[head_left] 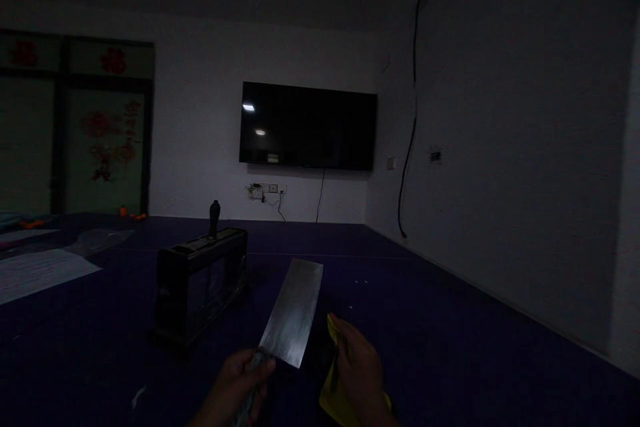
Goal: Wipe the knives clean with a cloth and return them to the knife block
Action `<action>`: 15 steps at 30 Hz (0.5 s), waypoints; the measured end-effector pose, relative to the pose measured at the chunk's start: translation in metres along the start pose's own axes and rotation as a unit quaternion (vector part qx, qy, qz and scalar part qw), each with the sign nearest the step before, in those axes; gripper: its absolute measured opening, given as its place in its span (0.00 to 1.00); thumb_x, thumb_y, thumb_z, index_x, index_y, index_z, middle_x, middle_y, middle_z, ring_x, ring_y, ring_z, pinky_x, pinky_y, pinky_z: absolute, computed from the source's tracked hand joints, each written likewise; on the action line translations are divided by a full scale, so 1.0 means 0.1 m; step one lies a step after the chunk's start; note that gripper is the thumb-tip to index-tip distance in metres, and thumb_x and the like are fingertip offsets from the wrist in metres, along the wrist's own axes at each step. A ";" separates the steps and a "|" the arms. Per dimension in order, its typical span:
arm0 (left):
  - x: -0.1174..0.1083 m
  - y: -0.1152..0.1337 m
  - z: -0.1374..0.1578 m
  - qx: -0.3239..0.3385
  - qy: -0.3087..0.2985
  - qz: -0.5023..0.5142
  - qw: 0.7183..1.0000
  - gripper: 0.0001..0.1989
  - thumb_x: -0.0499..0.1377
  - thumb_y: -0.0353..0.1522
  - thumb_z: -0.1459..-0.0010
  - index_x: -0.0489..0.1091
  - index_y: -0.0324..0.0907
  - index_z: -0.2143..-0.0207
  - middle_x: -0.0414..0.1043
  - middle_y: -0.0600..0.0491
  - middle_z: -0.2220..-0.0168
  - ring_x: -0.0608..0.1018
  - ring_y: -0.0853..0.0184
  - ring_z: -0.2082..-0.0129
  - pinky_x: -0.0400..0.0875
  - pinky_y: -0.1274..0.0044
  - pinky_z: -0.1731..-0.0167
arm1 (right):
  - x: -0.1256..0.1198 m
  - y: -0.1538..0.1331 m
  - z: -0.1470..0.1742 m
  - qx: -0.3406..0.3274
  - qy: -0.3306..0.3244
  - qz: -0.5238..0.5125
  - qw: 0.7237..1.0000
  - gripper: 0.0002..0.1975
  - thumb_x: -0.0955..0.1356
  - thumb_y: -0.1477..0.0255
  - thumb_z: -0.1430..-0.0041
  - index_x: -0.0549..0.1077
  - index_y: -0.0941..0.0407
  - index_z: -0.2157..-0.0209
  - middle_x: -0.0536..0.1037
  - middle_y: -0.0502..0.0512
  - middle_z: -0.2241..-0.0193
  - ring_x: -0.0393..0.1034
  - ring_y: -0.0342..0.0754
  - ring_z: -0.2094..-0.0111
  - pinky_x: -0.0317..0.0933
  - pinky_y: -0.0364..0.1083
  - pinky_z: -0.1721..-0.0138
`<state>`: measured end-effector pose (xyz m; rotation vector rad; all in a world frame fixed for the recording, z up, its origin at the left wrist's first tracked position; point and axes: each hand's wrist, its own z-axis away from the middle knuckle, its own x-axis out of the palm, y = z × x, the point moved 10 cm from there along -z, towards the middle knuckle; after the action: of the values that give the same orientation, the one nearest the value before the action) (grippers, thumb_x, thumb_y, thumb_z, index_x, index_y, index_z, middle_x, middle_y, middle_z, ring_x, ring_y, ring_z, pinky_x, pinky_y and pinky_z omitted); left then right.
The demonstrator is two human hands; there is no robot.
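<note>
A cleaver (295, 310) with a broad, shiny rectangular blade is held up above the dark blue surface. My left hand (239, 380) is wrapped round its handle, and the blade points away from me. To the right of the blade, my right hand (361, 368) grips a yellow cloth (334, 400), which hangs below the fingers and shows above the thumb. The cloth and blade are apart. Left of the cleaver stands a black knife sharpener-like frame (173, 297) with an upright dark knob on top; its exact kind is hard to make out in the dim light.
The dark blue surface (450, 347) stretches to the walls. White paper (45, 272) and clear plastic (100, 240) lie at the left, with small orange items (123, 211) farther back. A television (307, 125) hangs on the far wall; a black cable (411, 140) runs down the right wall.
</note>
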<state>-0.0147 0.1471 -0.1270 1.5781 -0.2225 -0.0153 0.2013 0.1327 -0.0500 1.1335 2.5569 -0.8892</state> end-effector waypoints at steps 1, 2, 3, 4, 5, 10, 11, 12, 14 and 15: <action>-0.02 -0.03 -0.02 -0.010 0.006 0.002 1.000 0.30 0.63 0.57 0.67 0.61 0.42 0.75 0.64 0.61 0.87 0.60 0.78 0.93 0.50 0.85 0.93 | 0.00 0.00 0.00 0.002 0.000 0.002 1.000 0.22 0.57 0.78 0.46 0.74 0.55 0.54 0.77 0.56 0.56 0.73 0.50 0.55 0.68 0.50 0.55; -0.04 -0.05 -0.04 -0.016 0.011 0.005 1.000 0.31 0.63 0.58 0.69 0.60 0.42 0.77 0.64 0.61 0.87 0.60 0.78 0.93 0.50 0.85 0.93 | 0.00 0.01 0.00 0.004 -0.001 0.004 1.000 0.21 0.57 0.78 0.46 0.74 0.55 0.54 0.77 0.56 0.56 0.73 0.50 0.56 0.68 0.50 0.55; -0.06 -0.06 -0.05 -0.020 0.015 0.008 1.000 0.31 0.63 0.58 0.70 0.59 0.42 0.78 0.63 0.61 0.88 0.60 0.78 0.93 0.50 0.84 0.93 | 0.01 0.01 0.00 0.004 -0.003 0.006 1.000 0.21 0.57 0.78 0.45 0.75 0.55 0.55 0.77 0.56 0.56 0.73 0.50 0.56 0.68 0.50 0.55; -0.07 -0.07 -0.07 -0.020 0.017 0.010 1.000 0.31 0.64 0.58 0.71 0.59 0.43 0.78 0.62 0.62 0.88 0.60 0.78 0.92 0.51 0.84 0.93 | 0.01 0.01 0.00 0.003 -0.005 0.007 1.000 0.21 0.57 0.77 0.45 0.75 0.56 0.55 0.77 0.57 0.56 0.73 0.50 0.56 0.68 0.51 0.54; -0.08 -0.07 -0.08 -0.018 0.016 0.012 1.000 0.31 0.64 0.58 0.71 0.59 0.43 0.79 0.61 0.62 0.89 0.59 0.78 0.93 0.51 0.84 0.93 | 0.02 0.00 0.00 0.001 -0.007 0.007 1.000 0.21 0.57 0.77 0.45 0.75 0.56 0.55 0.77 0.57 0.56 0.73 0.50 0.56 0.68 0.51 0.54; 0.00 -0.08 -0.11 -0.006 -0.023 0.001 1.000 0.31 0.61 0.59 0.68 0.60 0.42 0.81 0.57 0.62 0.92 0.54 0.79 0.94 0.47 0.84 0.93 | 0.04 -0.02 0.01 -0.010 -0.016 0.001 1.000 0.21 0.57 0.78 0.45 0.75 0.56 0.55 0.77 0.57 0.55 0.72 0.50 0.55 0.67 0.50 0.54; 0.03 -0.10 -0.11 -0.012 -0.032 -0.002 0.999 0.31 0.61 0.60 0.69 0.61 0.41 0.82 0.56 0.62 0.93 0.54 0.79 0.93 0.46 0.84 0.92 | 0.04 -0.02 0.01 -0.011 -0.017 0.001 1.000 0.21 0.57 0.78 0.45 0.75 0.56 0.55 0.77 0.57 0.55 0.72 0.50 0.55 0.67 0.50 0.54; 0.05 -0.14 -0.11 -0.020 -0.038 -0.005 0.999 0.31 0.61 0.60 0.69 0.61 0.41 0.82 0.56 0.61 0.93 0.55 0.79 0.93 0.46 0.85 0.92 | 0.04 -0.02 0.01 -0.010 -0.017 0.001 1.000 0.21 0.57 0.78 0.44 0.75 0.56 0.55 0.77 0.57 0.56 0.72 0.50 0.55 0.68 0.50 0.54; 0.08 -0.21 -0.11 -0.040 -0.046 -0.014 0.998 0.32 0.60 0.61 0.71 0.62 0.41 0.83 0.55 0.61 0.93 0.55 0.79 0.93 0.47 0.85 0.92 | 0.04 -0.02 0.00 -0.010 -0.016 0.000 1.000 0.20 0.57 0.77 0.44 0.75 0.55 0.55 0.77 0.56 0.56 0.72 0.50 0.55 0.67 0.50 0.54; 0.08 -0.23 -0.12 -0.046 -0.048 -0.018 0.998 0.32 0.60 0.61 0.71 0.61 0.41 0.83 0.56 0.61 0.93 0.55 0.79 0.93 0.47 0.84 0.92 | 0.03 -0.02 0.00 -0.010 -0.014 -0.001 1.000 0.20 0.57 0.77 0.44 0.75 0.55 0.55 0.77 0.56 0.56 0.72 0.50 0.55 0.67 0.50 0.53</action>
<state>-0.0016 0.1573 -0.1487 1.4906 -0.2651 -0.1290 0.1979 0.1337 -0.0505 1.1051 2.5397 -0.8710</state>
